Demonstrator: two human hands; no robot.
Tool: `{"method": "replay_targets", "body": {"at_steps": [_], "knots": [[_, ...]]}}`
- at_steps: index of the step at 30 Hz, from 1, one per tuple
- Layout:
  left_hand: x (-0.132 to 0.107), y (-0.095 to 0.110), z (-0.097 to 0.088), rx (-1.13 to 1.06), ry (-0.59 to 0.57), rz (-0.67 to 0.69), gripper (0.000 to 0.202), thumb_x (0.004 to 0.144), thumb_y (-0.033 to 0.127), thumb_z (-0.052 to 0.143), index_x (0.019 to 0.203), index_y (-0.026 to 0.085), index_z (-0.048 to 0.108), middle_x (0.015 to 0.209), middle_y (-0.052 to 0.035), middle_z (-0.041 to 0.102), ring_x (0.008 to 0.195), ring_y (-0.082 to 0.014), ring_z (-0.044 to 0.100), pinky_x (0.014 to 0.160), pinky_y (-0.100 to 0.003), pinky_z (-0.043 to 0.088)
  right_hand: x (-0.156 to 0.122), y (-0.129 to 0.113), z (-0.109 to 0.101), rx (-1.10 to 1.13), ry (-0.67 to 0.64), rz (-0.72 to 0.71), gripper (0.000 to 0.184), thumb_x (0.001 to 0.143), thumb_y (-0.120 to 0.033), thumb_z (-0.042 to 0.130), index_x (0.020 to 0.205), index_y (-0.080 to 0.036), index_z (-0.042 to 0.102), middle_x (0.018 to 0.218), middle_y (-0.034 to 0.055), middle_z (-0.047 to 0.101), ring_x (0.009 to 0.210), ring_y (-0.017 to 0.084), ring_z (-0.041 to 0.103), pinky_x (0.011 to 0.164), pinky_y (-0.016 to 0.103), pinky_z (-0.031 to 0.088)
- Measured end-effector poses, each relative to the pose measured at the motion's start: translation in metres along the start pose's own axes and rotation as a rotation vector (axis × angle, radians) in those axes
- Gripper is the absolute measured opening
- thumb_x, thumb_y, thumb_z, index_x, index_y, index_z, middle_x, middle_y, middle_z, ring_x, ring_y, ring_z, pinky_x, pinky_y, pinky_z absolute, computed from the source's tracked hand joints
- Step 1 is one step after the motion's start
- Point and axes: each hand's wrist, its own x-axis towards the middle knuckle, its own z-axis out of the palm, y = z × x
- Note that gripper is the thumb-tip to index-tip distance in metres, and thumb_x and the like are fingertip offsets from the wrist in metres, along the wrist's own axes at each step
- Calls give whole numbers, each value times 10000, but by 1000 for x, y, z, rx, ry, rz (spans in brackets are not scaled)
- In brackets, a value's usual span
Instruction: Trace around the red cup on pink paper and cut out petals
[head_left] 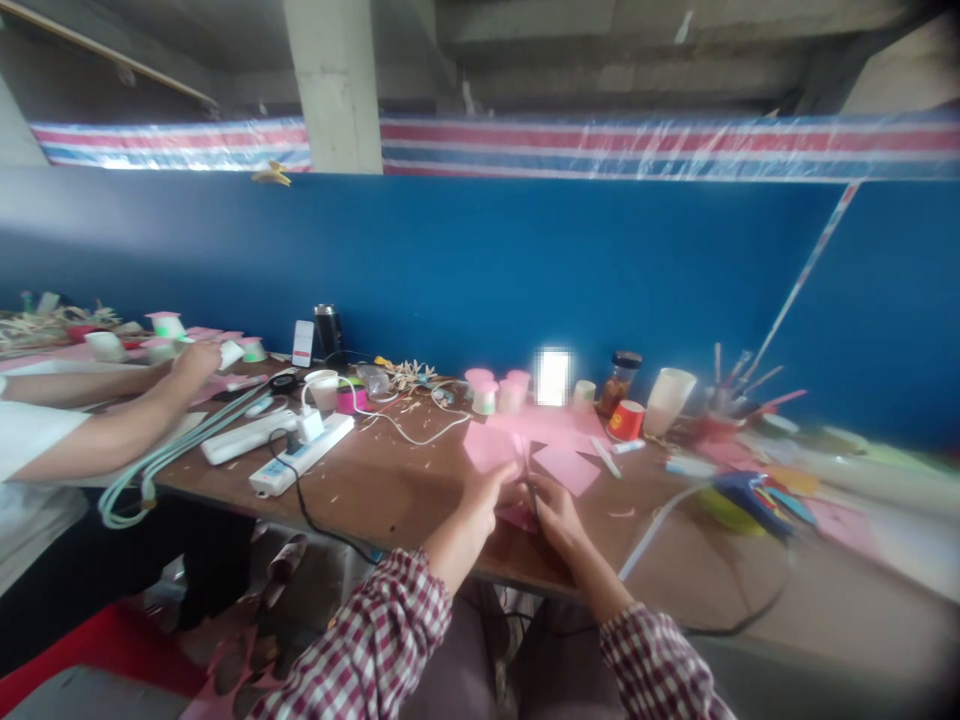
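My left hand [487, 492] is closed on a sheet of pink paper [491, 445], its thumb lying along the lower edge. Close beside it, my right hand [559, 512] is wrapped round what look like scissors [534, 492]; their dark handle shows, while the blades are blurred against the paper. A cut pink piece [568, 467] lies flat on the table just beyond my right hand. Under both hands a bit more pink paper [519, 516] shows. Behind these, several small paper cups with round pink tops [484, 392] stand near a pink sheet [577, 428].
A red cup [625, 420], a lidded jar [619, 380] and a pale cup [670, 400] stand at the back right. Leftward lie a power strip [304, 455], cables and a flask [328, 335]. A co-worker's hand [199, 365] holds a white cup. A blue partition [465, 270] bounds the table.
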Motion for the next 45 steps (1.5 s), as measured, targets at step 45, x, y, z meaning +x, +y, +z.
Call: {"method": "replay_targets", "body": {"at_steps": [45], "knots": [[-2,6,-1,41,8,-11,309,551,211,744,819,93,646,668,-88,684,569,-183,647,503,-267,490,3,10,-1,-17,-1,-23,430,733,-506,600,916,-120,654,654,30,629,482,123,531,399,210,438]]}}
